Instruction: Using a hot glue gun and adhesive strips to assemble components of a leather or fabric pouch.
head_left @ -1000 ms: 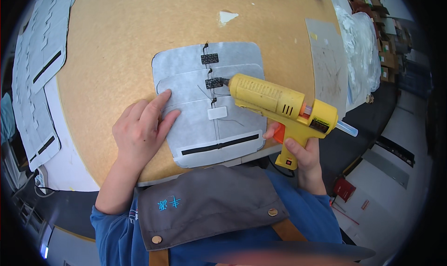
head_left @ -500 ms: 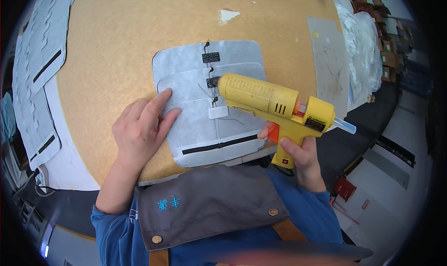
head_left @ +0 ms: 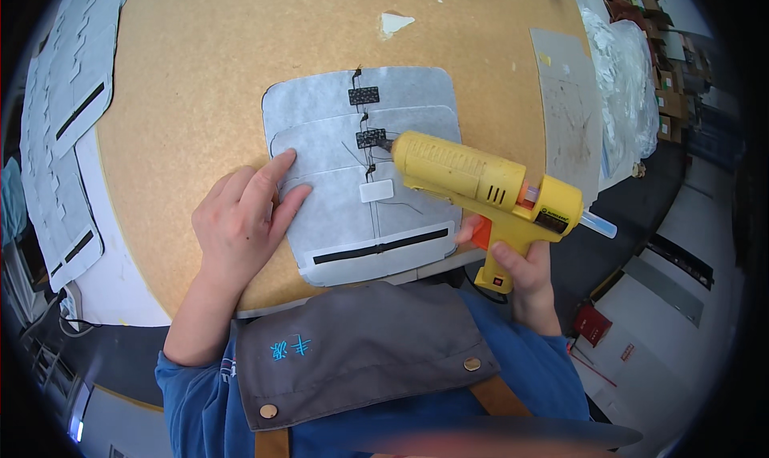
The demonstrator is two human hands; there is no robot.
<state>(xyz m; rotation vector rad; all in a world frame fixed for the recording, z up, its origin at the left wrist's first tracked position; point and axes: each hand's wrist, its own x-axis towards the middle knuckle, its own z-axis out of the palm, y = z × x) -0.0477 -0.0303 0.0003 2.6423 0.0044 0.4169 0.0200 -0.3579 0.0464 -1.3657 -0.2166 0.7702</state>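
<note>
My right hand [head_left: 522, 267] grips a yellow hot glue gun [head_left: 473, 169] by its handle, a finger at the orange trigger. A clear glue stick [head_left: 599, 224] sticks out of its back end. The dark nozzle points left and is close to a black textured patch [head_left: 371, 138] on a light grey layered fabric panel [head_left: 328, 217]; whether it touches cannot be told. My left hand [head_left: 244, 217] rests at the panel's left edge, fingers spread, index fingertip and thumb on the fabric. Down the panel's middle run thin dark wires, another black patch [head_left: 364, 96] and a white rectangular piece [head_left: 376, 190].
More grey panels with black strips [head_left: 80, 109] lie at the far left of the wooden table [head_left: 184, 81]. A white scrap [head_left: 396, 24] lies beyond the panel. At the right are a grey sheet [head_left: 567, 113], clear plastic wrapping [head_left: 621, 89] and stacked cardboard boxes [head_left: 669, 101].
The glue gun and my right hand have shifted slightly to the right, uncovering more of the black patch and the nozzle. My left hand stays in nearly the same place.
</note>
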